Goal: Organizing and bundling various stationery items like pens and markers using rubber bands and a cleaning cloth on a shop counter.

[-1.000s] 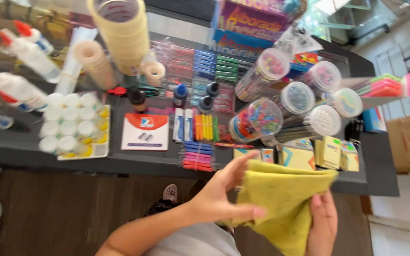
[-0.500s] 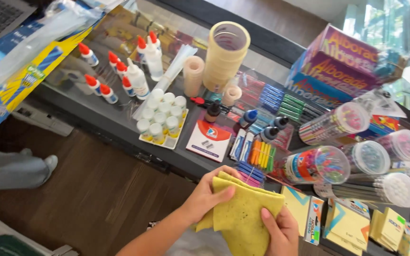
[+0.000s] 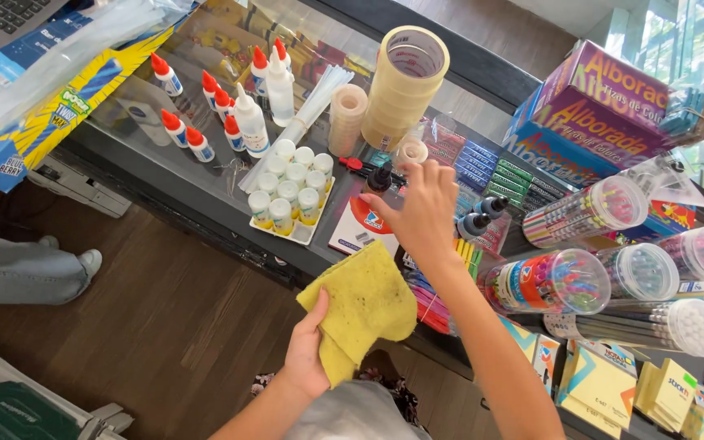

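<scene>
My left hand (image 3: pixel 307 354) grips a folded yellow cloth (image 3: pixel 364 305) below the near edge of a dark glass counter (image 3: pixel 165 191). My right hand (image 3: pixel 421 208) reaches over the counter with fingers spread and nothing in it. It hovers above flat packs of coloured markers, beside a small dark bottle (image 3: pixel 379 178) and a red-and-white card pack (image 3: pixel 360 228). A tray of small white-capped pots (image 3: pixel 291 195) lies just left of that hand.
A tall stack of tape rolls (image 3: pixel 405 81) and red-capped glue bottles (image 3: pixel 250 122) stand at the back. Clear tubes of pens (image 3: pixel 547 281) lie on the right, under purple boxes (image 3: pixel 596 114). Sticky-note pads (image 3: pixel 605 383) sit bottom right. Another person's leg and shoe (image 3: pixel 26 269) are on the wooden floor.
My right hand let go of the yellow cloth and reached forward over the counter. The left hand now holds the cloth alone. The view kept shifting leftward along the counter.
</scene>
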